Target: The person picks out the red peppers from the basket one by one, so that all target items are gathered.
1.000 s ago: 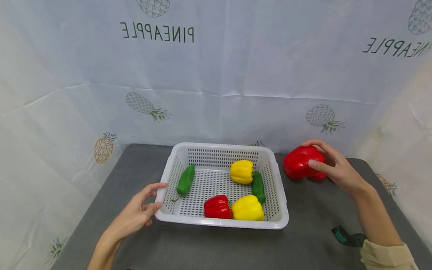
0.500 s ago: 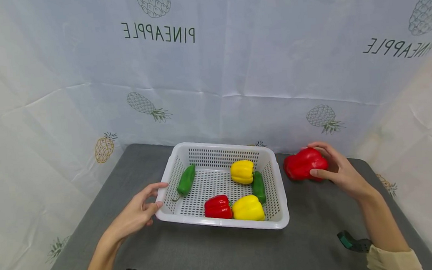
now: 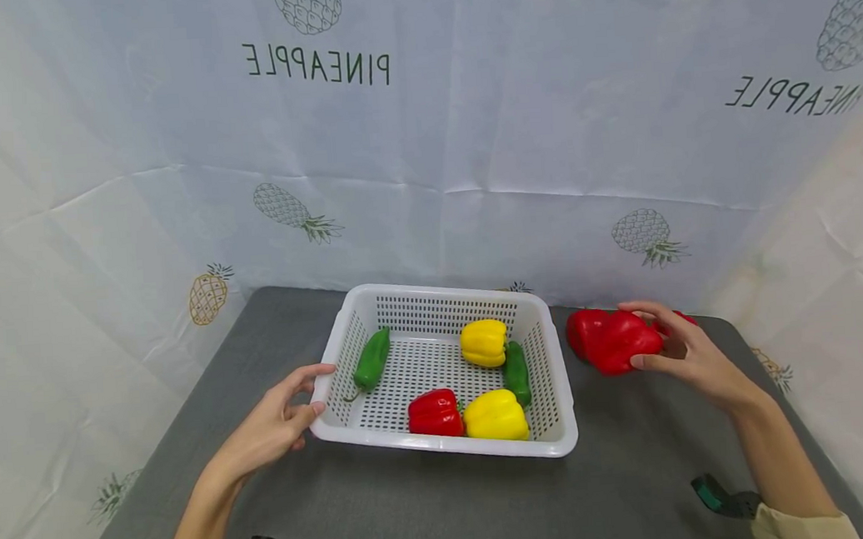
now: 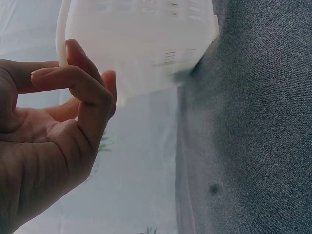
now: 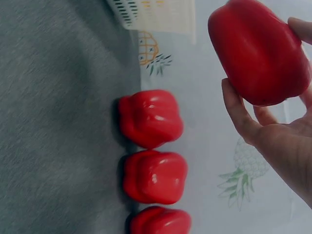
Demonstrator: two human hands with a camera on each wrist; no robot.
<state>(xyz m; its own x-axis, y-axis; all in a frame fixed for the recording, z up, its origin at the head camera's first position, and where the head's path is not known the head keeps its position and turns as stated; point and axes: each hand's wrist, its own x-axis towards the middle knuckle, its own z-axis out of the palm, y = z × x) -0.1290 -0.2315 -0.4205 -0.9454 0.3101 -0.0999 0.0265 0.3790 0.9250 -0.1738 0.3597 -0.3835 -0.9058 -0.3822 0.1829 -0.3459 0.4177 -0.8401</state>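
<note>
My left hand [image 3: 268, 424] grips the left rim of a white perforated plastic basket [image 3: 444, 446], thumb and forefinger at its edge. In the left wrist view, the other fingers [image 4: 92, 109] curl beside the basket wall. My right hand [image 3: 701, 363] holds a red bell pepper [image 5: 261, 53] between thumb and fingers, raised above the table right of the basket. Behind it stand several red bell peppers in a row, the nearest one to the basket [image 5: 150, 118] fully visible in the right wrist view; the held pepper partly hides them in the head view.
Inside the basket lie a red bell pepper [image 3: 434, 413], two yellow bell peppers [image 3: 494, 415] and two green peppers [image 3: 372, 360]. The grey tabletop [image 3: 434, 520] ends at a white pineapple-print cloth [image 3: 421, 120]. Black wrist devices [image 3: 726, 499] sit on both forearms.
My right hand has moved right and towards me with the red bell pepper, uncovering part of the red peppers behind. My left hand and the basket have stayed in place.
</note>
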